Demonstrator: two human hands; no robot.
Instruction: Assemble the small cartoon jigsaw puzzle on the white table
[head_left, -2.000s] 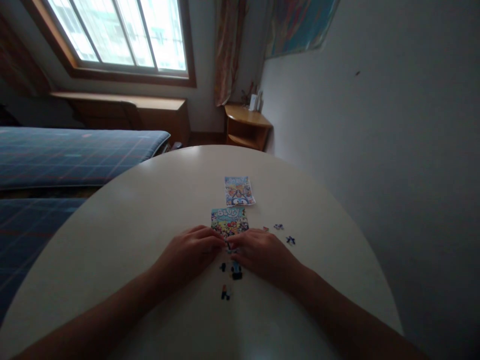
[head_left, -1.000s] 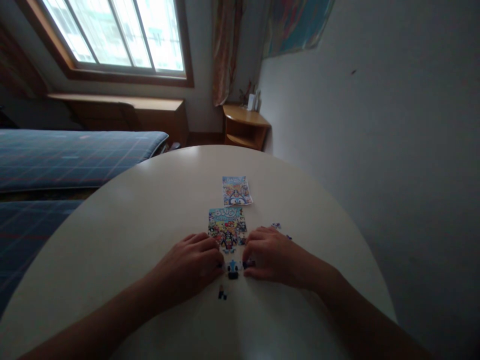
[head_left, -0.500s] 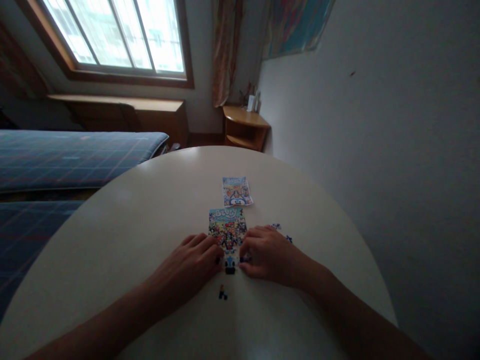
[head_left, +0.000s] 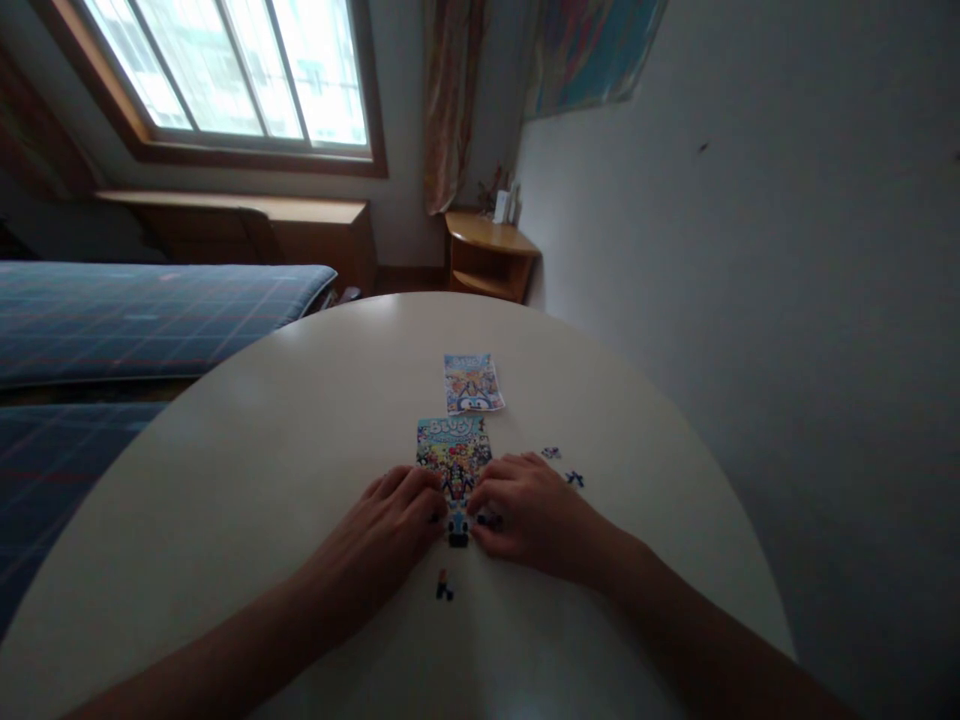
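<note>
A partly joined jigsaw puzzle (head_left: 453,440) with a crowd of colourful cartoon figures lies on the round white table (head_left: 345,400). My left hand (head_left: 401,510) is curled down at the puzzle's lower left edge, fingers closed against a dark bit there. On the other side, my right hand (head_left: 517,505) pinches a dark jigsaw piece (head_left: 490,520) by the lower right edge. Between the fingertips shows a narrow blue and black section (head_left: 458,528) of the puzzle. My fingers partly hide the pieces they touch.
A small printed picture sheet (head_left: 473,385) lies beyond the puzzle. Loose jigsaw pieces (head_left: 574,479) rest right of my right hand, and another dark cluster (head_left: 444,586) lies nearer me. A plaid mattress (head_left: 150,320) is at left, a wall (head_left: 750,300) at right.
My right hand has shifted slightly left, closer to the narrow section, and the loose pieces at right show more fully. My left hand stays almost in place.
</note>
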